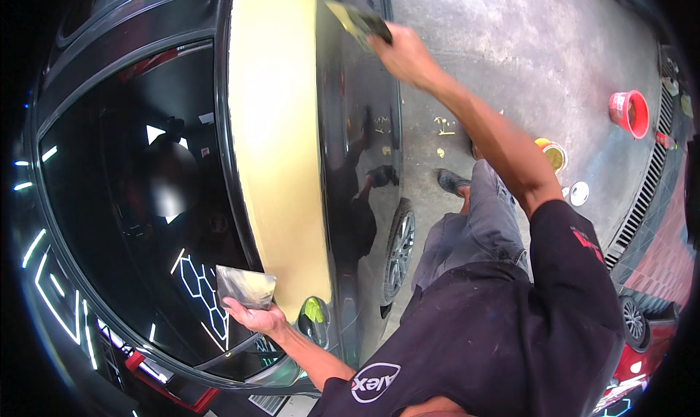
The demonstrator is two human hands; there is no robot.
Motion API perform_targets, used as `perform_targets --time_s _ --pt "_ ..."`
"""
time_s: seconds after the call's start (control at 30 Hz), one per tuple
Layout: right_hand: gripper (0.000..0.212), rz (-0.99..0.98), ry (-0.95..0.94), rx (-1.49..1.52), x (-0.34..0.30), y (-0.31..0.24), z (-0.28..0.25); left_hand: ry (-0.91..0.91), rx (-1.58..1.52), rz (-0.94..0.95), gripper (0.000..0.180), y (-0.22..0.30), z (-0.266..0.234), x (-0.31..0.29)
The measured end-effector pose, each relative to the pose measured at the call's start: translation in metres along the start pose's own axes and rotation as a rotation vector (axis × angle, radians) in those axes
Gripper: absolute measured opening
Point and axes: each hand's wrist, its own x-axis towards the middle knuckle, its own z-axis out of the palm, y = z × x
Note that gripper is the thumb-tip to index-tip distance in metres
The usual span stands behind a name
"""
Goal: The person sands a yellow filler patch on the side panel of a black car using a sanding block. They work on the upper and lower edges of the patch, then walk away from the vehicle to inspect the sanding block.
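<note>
My right hand (407,52) is closed round a dark, flat spreader (359,24) with yellow paste on its blade. My arm is stretched far forward, and the spreader is near the far part of a dark car's panel edge; whether it touches the car I cannot tell. A broad strip of pale yellow filler (277,147) runs lengthwise along the car panel, beside a dark glass pane. My left hand (257,318) grips a thin, flat mixing plate (246,287) smeared with yellowish paste, held above the near end of that strip.
The black car's wheel (399,253) is right of the strip. On the concrete floor (503,45) are a red bucket (629,114), an open can of yellow material (552,156) and a white round lid (579,194). A drain grate (642,187) and a red car (649,344) lie farther right.
</note>
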Motion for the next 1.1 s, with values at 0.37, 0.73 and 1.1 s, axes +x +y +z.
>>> perform_targets --time_s 0.37,0.73,1.1 --pt "0.033 -0.171 0.140 0.033 0.107 -0.022 0.038 -0.031 -0.077 -0.064 0.068 -0.030 -0.031 0.012" --pt "0.034 -0.339 0.232 0.002 0.115 -0.001 0.059 -0.048 -0.048 -0.049 0.061 -0.026 -0.023 0.010" --pt "0.037 -0.334 0.212 -0.047 0.117 0.002 0.058 -0.007 -0.051 -0.041 0.062 -0.036 -0.039 0.017"
